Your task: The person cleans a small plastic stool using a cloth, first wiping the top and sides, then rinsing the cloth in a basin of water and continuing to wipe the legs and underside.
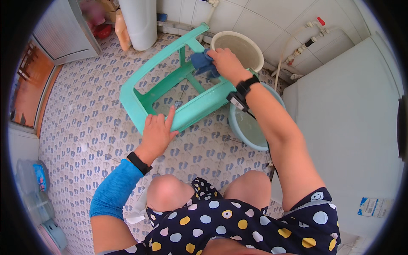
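Note:
A green plastic stool [140, 83] lies on its side on the tiled floor, its legs towards the wall. My left hand [159, 130] rests on the stool's near corner, by the seat end, with the index finger stretched along its side. In my right hand [228, 62] is a wet-looking blue cloth [202, 62], held against the crossbar between the legs. Below my right forearm stands a light blue basin [248, 127] with water in it, partly hidden by the arm. A cream basin [237, 47] stands behind my right hand, close to the wall.
At the right stands a large white appliance [344, 127]. Pipes with a red-handled valve [320, 21] run along the wall. An orange plastic bottle [122, 32] stands beside a white cylinder [140, 24]. Clear plastic bottles [40, 204] are at the lower left, and a door [65, 32] is at the upper left.

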`<action>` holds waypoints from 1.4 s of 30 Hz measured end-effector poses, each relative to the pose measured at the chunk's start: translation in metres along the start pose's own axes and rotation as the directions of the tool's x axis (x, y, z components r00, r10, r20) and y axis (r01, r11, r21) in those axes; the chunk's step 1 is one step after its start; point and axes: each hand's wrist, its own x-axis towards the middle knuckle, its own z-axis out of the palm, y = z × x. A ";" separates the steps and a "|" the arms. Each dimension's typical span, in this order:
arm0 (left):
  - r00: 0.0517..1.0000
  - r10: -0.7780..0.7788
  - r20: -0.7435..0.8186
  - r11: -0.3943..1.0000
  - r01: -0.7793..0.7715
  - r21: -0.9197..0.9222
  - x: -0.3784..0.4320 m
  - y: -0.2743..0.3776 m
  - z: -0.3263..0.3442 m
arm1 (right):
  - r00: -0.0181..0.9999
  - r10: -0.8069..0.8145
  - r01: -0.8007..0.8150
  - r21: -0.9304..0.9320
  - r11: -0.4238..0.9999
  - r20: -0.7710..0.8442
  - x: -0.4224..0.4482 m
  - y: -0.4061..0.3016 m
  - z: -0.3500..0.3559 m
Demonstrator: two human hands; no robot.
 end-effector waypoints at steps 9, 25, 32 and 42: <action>0.998 0.057 -0.025 0.998 -0.056 0.029 -0.005 0.009 0.004 | 0.996 -0.071 0.069 -0.031 0.997 -0.057 -0.081 -0.018 -0.041; 0.998 -0.058 0.030 0.996 0.060 -0.062 0.009 -0.005 0.002 | 0.957 -0.200 0.241 0.195 0.951 -0.209 -0.101 -0.131 0.009; 0.995 0.093 -0.043 0.992 -0.097 -0.084 0.004 -0.019 0.008 | 0.968 0.002 0.035 0.141 0.989 -0.253 -0.104 -0.051 -0.008; 0.960 -0.238 0.144 0.903 0.274 -0.331 0.012 -0.018 -0.006 | 0.707 0.705 -0.203 0.941 0.270 -0.050 -0.170 0.005 -0.052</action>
